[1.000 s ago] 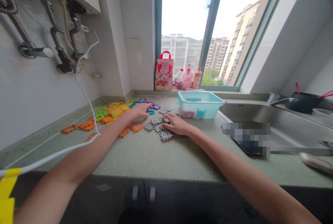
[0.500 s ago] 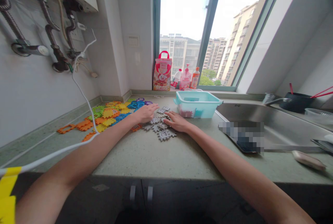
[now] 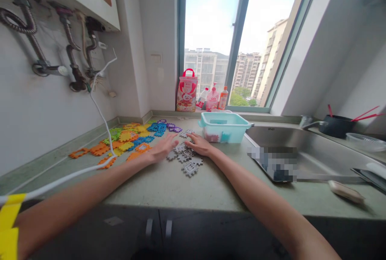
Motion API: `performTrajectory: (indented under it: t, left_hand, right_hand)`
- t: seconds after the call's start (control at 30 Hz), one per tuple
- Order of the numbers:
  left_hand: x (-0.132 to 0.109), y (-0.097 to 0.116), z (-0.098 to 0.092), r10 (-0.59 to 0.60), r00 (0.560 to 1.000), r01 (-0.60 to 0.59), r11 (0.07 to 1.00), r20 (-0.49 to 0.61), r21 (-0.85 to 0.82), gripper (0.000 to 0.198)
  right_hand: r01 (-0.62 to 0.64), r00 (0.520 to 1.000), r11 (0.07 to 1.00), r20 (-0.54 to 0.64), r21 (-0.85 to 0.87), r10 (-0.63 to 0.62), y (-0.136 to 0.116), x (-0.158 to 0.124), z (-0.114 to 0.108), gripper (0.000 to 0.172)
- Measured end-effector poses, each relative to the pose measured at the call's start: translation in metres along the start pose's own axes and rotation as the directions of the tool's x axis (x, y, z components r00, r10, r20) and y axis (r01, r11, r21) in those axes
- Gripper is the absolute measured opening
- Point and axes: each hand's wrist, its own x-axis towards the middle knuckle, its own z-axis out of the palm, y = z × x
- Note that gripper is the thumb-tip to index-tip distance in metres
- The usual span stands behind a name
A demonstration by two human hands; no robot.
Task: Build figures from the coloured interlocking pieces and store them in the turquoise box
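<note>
Grey notched puzzle tiles [image 3: 190,168] lie in a loose heap on the counter in front of me. My right hand [image 3: 199,145] rests on the heap's right side, fingers spread over the grey tiles. At the heap's left edge is my left hand [image 3: 164,148], slightly blurred, its fingers stretched out and no tile visible in it. Left of that hand spread the coloured tiles: orange [image 3: 99,149], blue [image 3: 141,140], yellow [image 3: 123,146], green [image 3: 113,134] and purple [image 3: 176,129]. What lies beneath my palms is hidden.
A turquoise plastic bin [image 3: 226,121] with a few pieces inside stands right of the heap. Further right are a steel sink [image 3: 313,147], a phone [image 3: 276,167] and a beige case [image 3: 345,191]. A white cable [image 3: 72,174] crosses the left side. Bottles [image 3: 212,98] line the windowsill.
My left hand has drawn back toward me and left, away from the purple tiles. My right hand stays over the grey tiles. The view has tilted up slightly.
</note>
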Motion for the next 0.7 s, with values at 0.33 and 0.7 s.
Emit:
performTrajectory:
  t: [0.33,0.7]
  left_hand:
    - [0.028,-0.005,-0.003,0.07,0.996,-0.074,0.992,0.049,0.102,0.075]
    - [0.023,-0.012,-0.004,0.193,0.981,-0.195,0.976,0.036,0.094,0.064]
  right_hand:
    - [0.057,0.991,0.995,-0.117,-0.086,-0.067,-0.003,0.009,0.004,0.067]
    - [0.142,0.988,0.99,0.055,-0.013,-0.142,-0.01,0.01,0.002,0.052]
